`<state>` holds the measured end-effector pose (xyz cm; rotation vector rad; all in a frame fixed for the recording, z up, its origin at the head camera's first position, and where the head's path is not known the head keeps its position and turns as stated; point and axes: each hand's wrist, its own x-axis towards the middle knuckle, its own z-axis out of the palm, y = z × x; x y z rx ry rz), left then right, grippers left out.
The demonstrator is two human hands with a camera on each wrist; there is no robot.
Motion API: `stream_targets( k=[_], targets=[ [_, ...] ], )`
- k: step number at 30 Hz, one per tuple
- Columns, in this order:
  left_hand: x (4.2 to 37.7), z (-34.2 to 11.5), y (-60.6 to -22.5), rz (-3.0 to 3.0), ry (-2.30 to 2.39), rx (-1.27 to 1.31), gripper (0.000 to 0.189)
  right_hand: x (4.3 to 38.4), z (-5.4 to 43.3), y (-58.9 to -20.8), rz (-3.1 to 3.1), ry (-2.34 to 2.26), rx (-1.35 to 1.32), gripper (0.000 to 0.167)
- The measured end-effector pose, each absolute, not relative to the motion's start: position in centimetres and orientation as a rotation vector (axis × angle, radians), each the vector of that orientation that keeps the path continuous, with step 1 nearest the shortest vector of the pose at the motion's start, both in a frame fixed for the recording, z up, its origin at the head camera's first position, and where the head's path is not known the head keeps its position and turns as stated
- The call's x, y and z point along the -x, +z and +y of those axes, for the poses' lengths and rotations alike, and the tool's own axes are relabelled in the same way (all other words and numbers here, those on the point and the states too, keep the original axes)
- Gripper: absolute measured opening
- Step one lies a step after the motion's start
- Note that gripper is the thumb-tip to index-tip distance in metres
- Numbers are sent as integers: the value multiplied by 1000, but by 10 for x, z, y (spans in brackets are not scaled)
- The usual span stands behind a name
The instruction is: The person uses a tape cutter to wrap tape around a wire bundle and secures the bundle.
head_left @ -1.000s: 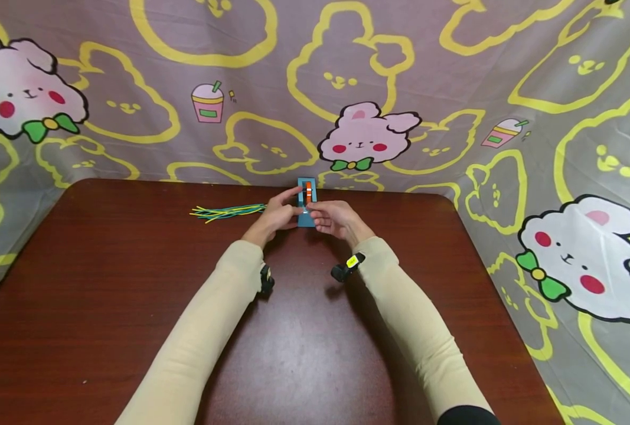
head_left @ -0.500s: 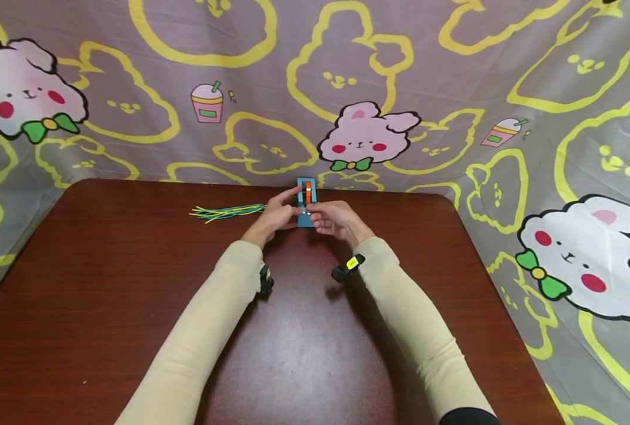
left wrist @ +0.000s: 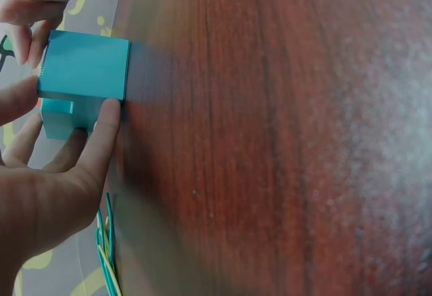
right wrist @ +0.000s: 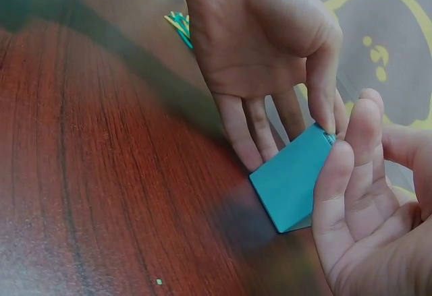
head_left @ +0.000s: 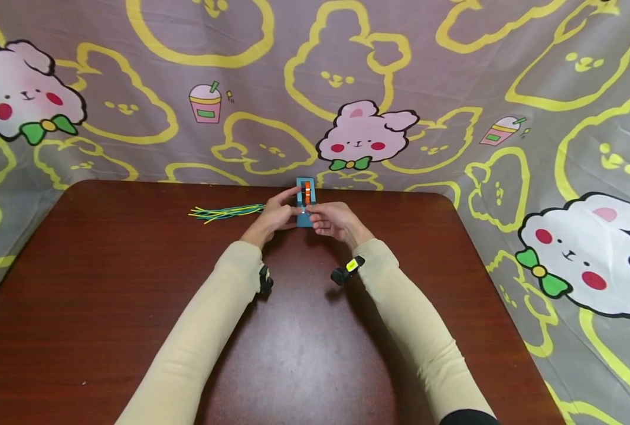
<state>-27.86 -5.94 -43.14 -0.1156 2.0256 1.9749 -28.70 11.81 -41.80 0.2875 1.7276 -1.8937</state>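
Note:
A teal tape dispenser (head_left: 305,219) with an orange-cored roll of tape (head_left: 307,192) stands at the back edge of the table. My left hand (head_left: 274,218) grips it from the left side, its thumb at the serrated cutting edge and the other fingers spread along the body, as the left wrist view shows. From the right, my right hand (head_left: 336,218) brings thumb and index finger together right at that cutter, pinching at the tape's end; its other fingers are loosely curled. The pinched tape itself is mostly hidden by the fingertips.
A bundle of yellow and green twist ties (head_left: 224,212) lies left of my left hand on the dark red-brown table (head_left: 107,283). A patterned curtain (head_left: 272,88) rises directly behind the table's back edge and along the right side.
Both hands and the tape dispenser stay nearly in place. The right fingertips shift only slightly at the cutter, and the head view drifts a little.

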Motion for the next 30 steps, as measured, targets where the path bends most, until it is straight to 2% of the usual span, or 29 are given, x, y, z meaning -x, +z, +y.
stream_targets(
  k=[30],
  targets=[
    [278,-59,-431,2039,1960,113,61,273,117,-420,1743,-1914,-276,14]
  ],
)
